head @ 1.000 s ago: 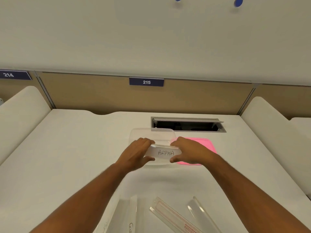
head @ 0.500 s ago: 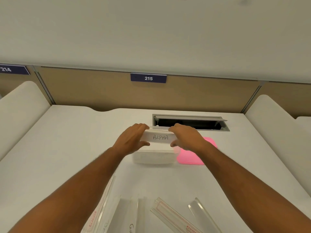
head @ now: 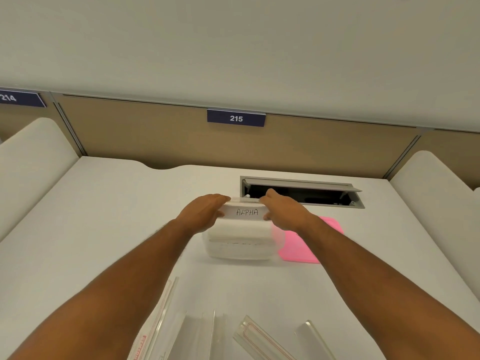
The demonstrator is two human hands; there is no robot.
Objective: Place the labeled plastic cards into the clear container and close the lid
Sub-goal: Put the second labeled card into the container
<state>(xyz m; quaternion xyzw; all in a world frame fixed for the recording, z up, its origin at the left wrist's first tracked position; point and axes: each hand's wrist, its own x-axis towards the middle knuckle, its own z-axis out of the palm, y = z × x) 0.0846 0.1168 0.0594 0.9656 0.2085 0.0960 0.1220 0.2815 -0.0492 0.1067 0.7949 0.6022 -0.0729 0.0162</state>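
Observation:
A clear plastic card labeled ALPHA (head: 246, 212) is held level between both hands above the clear container (head: 240, 244) on the white desk. My left hand (head: 205, 214) pinches its left end and my right hand (head: 284, 213) pinches its right end. The container stands open and looks whitish inside. Its pink lid (head: 302, 244) lies flat on the desk just right of it, partly under my right forearm. Several more clear plastic cards (head: 259, 339) lie near the front edge of the desk; one with red print (head: 153, 331) sits beside my left forearm.
An open cable hatch (head: 301, 192) is set in the desk behind the hands. A tan divider panel with a blue tag 215 (head: 235, 118) runs along the back. White padded side panels (head: 28, 162) flank the desk on both sides.
Both hands have lifted the ALPHA card up and away from me, from low in front of the container to above its far side. The view has tilted down slightly.

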